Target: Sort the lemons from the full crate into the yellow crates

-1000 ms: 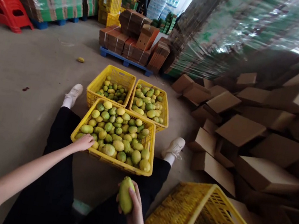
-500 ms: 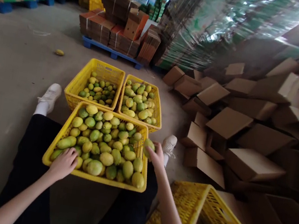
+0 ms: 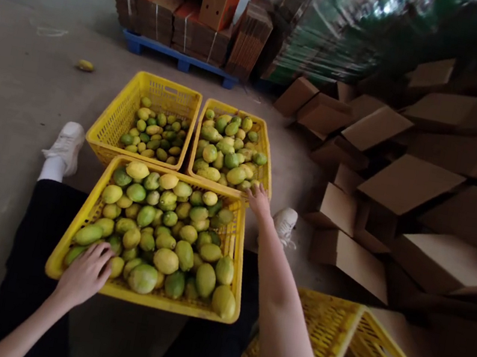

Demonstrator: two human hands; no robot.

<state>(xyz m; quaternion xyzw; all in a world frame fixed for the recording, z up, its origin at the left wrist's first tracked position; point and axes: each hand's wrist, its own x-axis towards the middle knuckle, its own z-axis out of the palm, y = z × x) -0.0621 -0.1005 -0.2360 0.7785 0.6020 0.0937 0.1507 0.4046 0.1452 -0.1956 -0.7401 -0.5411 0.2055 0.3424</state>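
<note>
A yellow plastic crate (image 3: 140, 297) full of green and yellow lemons (image 3: 166, 261) stands in front of me, between my legs. My left hand (image 3: 85, 272) lies over the lemons at its near left corner, fingers loosely bent and apart, gripping none that I can see. Further off, my right hand (image 3: 259, 200) reaches to the near right corner of a second yellow crate (image 3: 270, 153), which also holds lemons. Its fingers are spread beside a lemon (image 3: 254, 185) there. Smaller lemons (image 3: 154, 133) partly fill a third yellow crate (image 3: 108, 123) at the far left.
Another yellow crate (image 3: 349, 337) stands by my right arm. Open cardboard boxes (image 3: 411, 183) are heaped along the right. Behind the crates, flattened cartons (image 3: 157, 9) are stacked on a blue pallet (image 3: 159, 51). One lemon (image 3: 85, 65) lies on the floor at the left.
My right hand has moved forward from the front crate's right side to the far right crate and let go of its lemon. My left hand stays at the same corner. The view has tipped downward.
</note>
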